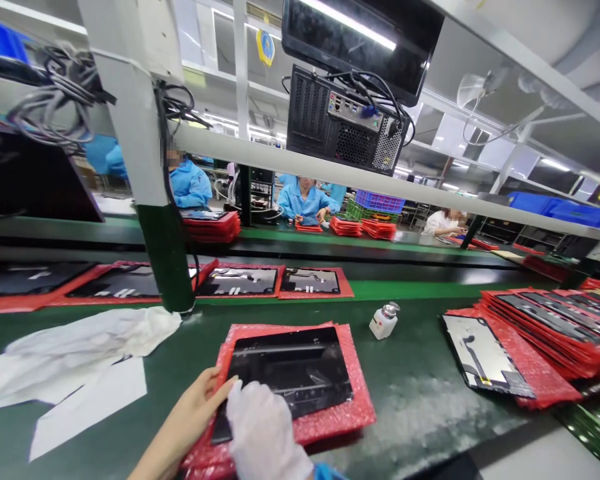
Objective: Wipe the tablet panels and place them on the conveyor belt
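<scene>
A dark, glossy tablet screen [295,367] lies face up on red bubble-wrap sleeves [357,393] on the bench in front of me. My left hand [197,403], bare, grips the screen's left edge, thumb on top and fingers curled at the side. Over the screen's lower left part is my right hand [265,427] in a white glove. Its fingers are curled down, and what they hold, if anything, is hidden. Right of the screen stands a small white dispenser bottle [383,323] with a metal top.
White cloth [90,343] and a white paper sheet [95,403] lie left. Screen panels on red sleeves [310,281] line the conveyor behind. At right, a panel [485,353] leans by a stack of red sleeves [550,333]. A green post [167,260] rises at left. Co-workers sit opposite.
</scene>
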The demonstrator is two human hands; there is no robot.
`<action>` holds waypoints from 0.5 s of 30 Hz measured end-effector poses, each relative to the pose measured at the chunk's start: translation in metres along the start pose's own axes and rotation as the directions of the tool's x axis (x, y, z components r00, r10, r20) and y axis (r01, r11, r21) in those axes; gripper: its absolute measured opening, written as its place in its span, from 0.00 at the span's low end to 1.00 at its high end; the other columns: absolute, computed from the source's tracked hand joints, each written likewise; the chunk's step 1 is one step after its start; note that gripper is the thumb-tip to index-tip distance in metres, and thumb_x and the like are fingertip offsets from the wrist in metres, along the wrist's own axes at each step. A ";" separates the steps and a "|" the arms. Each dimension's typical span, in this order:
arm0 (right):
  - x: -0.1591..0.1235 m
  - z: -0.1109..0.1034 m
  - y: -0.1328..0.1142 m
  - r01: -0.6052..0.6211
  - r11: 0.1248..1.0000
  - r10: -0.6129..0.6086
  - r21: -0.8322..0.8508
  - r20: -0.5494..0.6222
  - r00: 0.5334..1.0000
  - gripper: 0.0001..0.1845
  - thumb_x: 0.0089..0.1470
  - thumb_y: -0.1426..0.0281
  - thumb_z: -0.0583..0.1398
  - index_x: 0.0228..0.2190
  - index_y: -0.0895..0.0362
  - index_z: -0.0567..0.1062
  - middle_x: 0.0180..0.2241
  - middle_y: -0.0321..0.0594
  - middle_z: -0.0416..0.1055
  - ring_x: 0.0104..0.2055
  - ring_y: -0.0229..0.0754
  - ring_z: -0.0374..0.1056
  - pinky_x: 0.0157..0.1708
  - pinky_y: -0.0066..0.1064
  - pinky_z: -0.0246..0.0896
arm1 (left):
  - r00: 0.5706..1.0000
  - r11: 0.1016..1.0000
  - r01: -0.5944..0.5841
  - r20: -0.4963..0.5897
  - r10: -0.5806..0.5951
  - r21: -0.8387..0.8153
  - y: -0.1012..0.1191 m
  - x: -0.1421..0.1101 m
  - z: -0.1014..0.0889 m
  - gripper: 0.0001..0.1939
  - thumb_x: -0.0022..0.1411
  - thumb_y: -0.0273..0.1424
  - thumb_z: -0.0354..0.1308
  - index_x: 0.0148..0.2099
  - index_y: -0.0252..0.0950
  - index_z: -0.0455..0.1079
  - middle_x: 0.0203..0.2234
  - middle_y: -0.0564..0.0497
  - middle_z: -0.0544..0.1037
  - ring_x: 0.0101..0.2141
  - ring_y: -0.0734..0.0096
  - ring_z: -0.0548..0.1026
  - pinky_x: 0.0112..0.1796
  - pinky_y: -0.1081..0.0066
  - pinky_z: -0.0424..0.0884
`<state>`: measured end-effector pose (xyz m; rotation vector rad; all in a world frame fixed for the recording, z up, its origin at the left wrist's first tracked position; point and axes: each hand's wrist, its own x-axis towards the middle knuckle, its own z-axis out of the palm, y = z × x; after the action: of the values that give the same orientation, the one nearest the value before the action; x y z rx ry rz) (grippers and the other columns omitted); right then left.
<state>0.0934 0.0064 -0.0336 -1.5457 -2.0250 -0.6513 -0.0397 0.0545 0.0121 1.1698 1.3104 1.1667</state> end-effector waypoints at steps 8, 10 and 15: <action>-0.049 -0.015 0.154 -0.324 0.924 0.358 0.202 -0.165 0.919 0.21 0.63 0.78 0.45 0.48 0.55 0.72 0.26 0.41 0.64 0.26 0.41 0.63 0.28 0.31 0.64 | 0.982 0.906 -0.122 -0.085 0.170 0.405 0.007 -0.006 -0.002 0.29 0.41 0.63 0.54 0.19 0.42 0.57 0.17 0.57 0.63 0.24 0.67 0.64 0.30 0.69 0.62; -0.047 -0.008 0.153 -0.340 0.870 0.408 0.357 -0.133 0.903 0.17 0.63 0.74 0.47 0.43 0.54 0.75 0.27 0.42 0.66 0.27 0.42 0.63 0.29 0.34 0.64 | 0.959 0.888 -0.163 -0.141 0.245 0.431 0.019 -0.010 0.000 0.27 0.41 0.61 0.55 0.19 0.42 0.61 0.21 0.54 0.68 0.28 0.62 0.68 0.33 0.67 0.64; 0.002 0.003 0.132 -0.367 0.736 0.463 0.569 -0.027 0.886 0.08 0.56 0.66 0.57 0.28 0.51 0.76 0.27 0.39 0.70 0.29 0.44 0.66 0.28 0.35 0.63 | 0.980 0.992 -0.119 -0.165 0.111 -0.040 0.033 -0.021 0.017 0.25 0.44 0.55 0.63 0.29 0.43 0.58 0.20 0.60 0.68 0.24 0.70 0.68 0.27 0.73 0.65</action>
<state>0.2203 0.0409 -0.0253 -1.4465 -1.4706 0.0009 -0.0203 0.0364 0.0457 1.1457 1.3409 1.3962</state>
